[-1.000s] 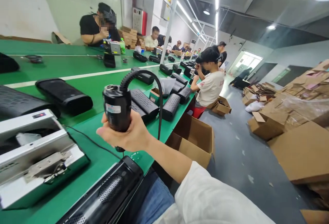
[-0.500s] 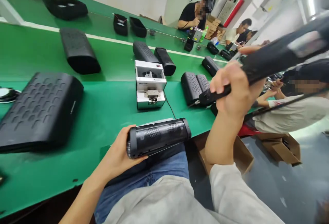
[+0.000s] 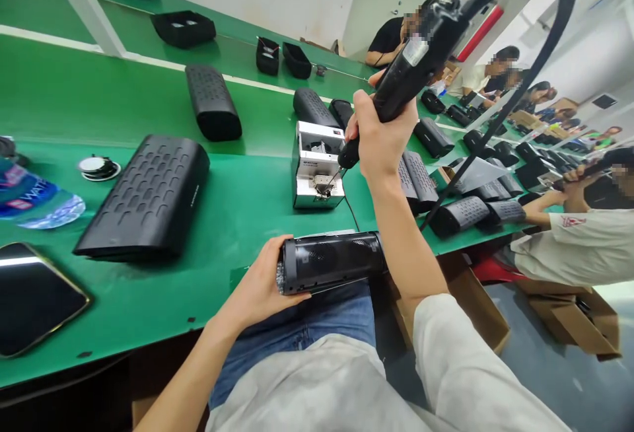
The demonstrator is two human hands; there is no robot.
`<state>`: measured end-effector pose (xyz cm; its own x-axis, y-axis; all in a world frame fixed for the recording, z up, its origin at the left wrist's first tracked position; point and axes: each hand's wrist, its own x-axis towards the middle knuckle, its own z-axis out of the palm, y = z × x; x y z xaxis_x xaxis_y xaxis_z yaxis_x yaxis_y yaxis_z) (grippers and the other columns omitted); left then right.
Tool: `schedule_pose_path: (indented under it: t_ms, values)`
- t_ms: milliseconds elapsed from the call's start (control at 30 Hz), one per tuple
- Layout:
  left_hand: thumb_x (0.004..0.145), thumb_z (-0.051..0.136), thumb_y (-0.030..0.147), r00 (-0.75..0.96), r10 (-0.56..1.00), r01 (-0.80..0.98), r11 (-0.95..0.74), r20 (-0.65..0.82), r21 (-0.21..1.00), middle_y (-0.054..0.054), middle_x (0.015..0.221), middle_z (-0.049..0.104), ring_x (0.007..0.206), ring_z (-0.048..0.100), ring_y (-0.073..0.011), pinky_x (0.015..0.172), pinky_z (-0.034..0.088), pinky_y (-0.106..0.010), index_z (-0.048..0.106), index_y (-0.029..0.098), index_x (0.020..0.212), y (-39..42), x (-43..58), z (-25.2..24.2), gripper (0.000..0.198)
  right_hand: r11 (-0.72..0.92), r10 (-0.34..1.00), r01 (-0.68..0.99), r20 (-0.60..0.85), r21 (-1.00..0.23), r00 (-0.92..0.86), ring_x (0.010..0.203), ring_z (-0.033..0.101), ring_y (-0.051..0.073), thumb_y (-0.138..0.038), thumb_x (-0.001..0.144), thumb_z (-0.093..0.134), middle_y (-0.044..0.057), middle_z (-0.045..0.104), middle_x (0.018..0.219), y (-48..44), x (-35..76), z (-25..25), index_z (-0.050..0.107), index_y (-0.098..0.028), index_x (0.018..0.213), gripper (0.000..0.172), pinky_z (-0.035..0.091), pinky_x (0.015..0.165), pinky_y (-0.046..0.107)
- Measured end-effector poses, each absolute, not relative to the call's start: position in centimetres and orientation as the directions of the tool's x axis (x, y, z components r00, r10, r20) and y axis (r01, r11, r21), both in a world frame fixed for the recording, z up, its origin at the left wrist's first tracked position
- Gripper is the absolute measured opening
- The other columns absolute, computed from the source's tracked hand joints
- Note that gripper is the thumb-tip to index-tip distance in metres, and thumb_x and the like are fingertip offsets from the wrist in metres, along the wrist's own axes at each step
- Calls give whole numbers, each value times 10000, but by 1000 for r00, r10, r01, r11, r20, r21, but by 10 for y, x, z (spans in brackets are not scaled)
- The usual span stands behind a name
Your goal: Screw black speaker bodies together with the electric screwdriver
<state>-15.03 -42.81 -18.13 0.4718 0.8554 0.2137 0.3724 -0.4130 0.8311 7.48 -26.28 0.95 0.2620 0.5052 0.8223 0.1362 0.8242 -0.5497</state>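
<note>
My left hand [image 3: 270, 281] grips the left end of a black speaker housing [image 3: 331, 261] with perforated grille panels, lying sideways at the table's front edge above my lap. In my right hand [image 3: 384, 125] is a black electric screwdriver [image 3: 407, 69], tilted downward, with a thick cord looping from its top. Its bit meets the front of a silver screw feeder [image 3: 317, 171], at the small metal outlet; whether a screw sits on the tip is too small to tell. My right forearm covers the housing's right end.
A large black speaker [image 3: 148, 197], a phone [image 3: 37, 303], a water bottle [image 3: 37, 197] and a round speaker driver [image 3: 99, 168] lie on the left of the green table [image 3: 232, 187]. More speakers stand behind and right. A co-worker [image 3: 579, 234] sits at right, near cardboard boxes [image 3: 577, 316].
My right hand has brought the screwdriver left and its bit down to the screw feeder's front. My left hand still holds the housing. The view has turned right.
</note>
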Motion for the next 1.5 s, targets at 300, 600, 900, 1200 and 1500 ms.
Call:
schedule_pose_path:
  t_ms: [300, 600, 900, 1200, 1500]
  values:
    - [781, 971, 396, 466, 861, 373, -401, 205, 837, -135, 1500, 598, 1360, 676, -374, 1142, 599, -528, 397, 293, 1558, -428, -150, -180, 972, 785, 518, 261, 827, -561, 219, 454, 499, 92, -638, 1074, 697, -96, 473, 709, -259, 78, 7, 540, -314, 1121, 363, 492, 461, 262]
    - [803, 955, 419, 487, 846, 368, -423, 216, 828, -152, 1507, 584, 1365, 668, -387, 1144, 595, -554, 365, 288, 1581, -427, -150, -183, 985, 793, 576, 175, 812, -583, 95, 433, 467, 104, -747, 987, 755, -93, 511, 697, -260, 74, 13, 533, -326, 1101, 489, 465, 430, 295]
    - [797, 956, 443, 475, 856, 388, -411, 203, 825, -166, 1534, 566, 1415, 641, -406, 1178, 573, -565, 353, 273, 1587, -428, -149, -181, 1009, 779, 613, 153, 790, -608, 13, 511, 444, 99, -887, 910, 731, -110, 472, 688, -256, 65, 14, 543, -326, 1130, 631, 468, 513, 304]
    - [814, 957, 431, 480, 847, 378, -436, 230, 817, -154, 1530, 561, 1379, 649, -384, 1154, 575, -538, 359, 277, 1577, -430, -150, -180, 982, 706, 683, 131, 718, -696, 134, 419, 345, 123, -834, 787, 844, -129, 379, 580, -253, 69, 18, 503, -365, 997, 616, 354, 426, 376]
    - [801, 965, 410, 468, 842, 352, -455, 267, 818, -145, 1520, 587, 1396, 643, -388, 1194, 555, -556, 387, 262, 1582, -431, -148, -180, 983, 714, 632, 188, 736, -675, 241, 465, 343, 110, -892, 800, 779, -126, 441, 623, -270, 68, 8, 475, -345, 992, 654, 387, 501, 342]
